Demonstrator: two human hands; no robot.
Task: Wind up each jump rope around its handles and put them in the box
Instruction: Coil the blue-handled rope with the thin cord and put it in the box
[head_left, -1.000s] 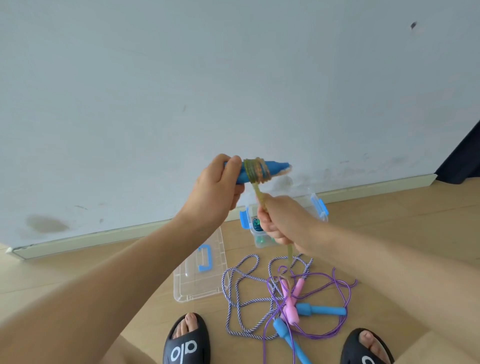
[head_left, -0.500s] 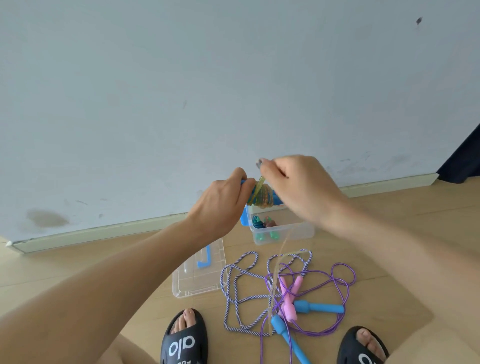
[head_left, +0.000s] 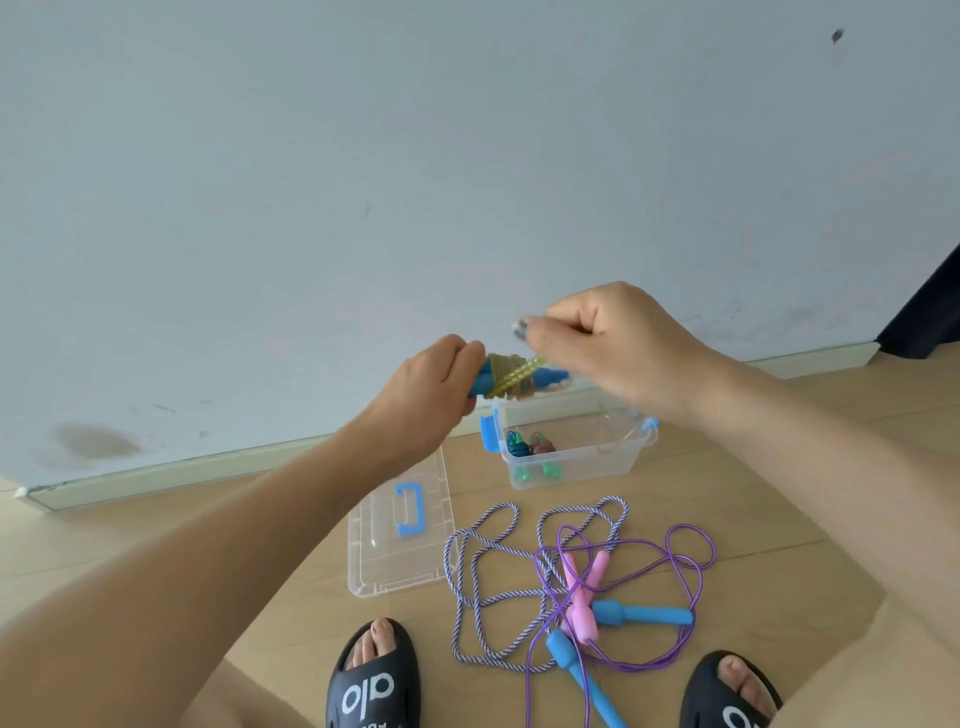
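Note:
My left hand (head_left: 434, 387) grips the blue handles (head_left: 480, 382) of a jump rope, held level above the floor. A yellow-green beaded rope (head_left: 511, 379) is coiled round them. My right hand (head_left: 613, 338) pinches the rope's free end just above and to the right of the coil. The clear plastic box (head_left: 571, 457) with blue latches stands open on the floor by the wall, with a wound rope with green handles (head_left: 530, 452) inside. On the floor lie a striped purple-white rope (head_left: 483, 577), a thin purple rope (head_left: 691, 561), pink handles (head_left: 584, 592) and blue handles (head_left: 641, 614).
The clear lid (head_left: 400, 530) with a blue handle lies flat to the left of the box. My feet in black slides (head_left: 374, 680) stand at the bottom edge, either side of the loose ropes. A pale wall and skirting board (head_left: 208, 462) run behind the box.
My right hand has swung from below the handles up over them, laying another turn of yellow-green rope on the coil. The rope's hanging tail has left the floor.

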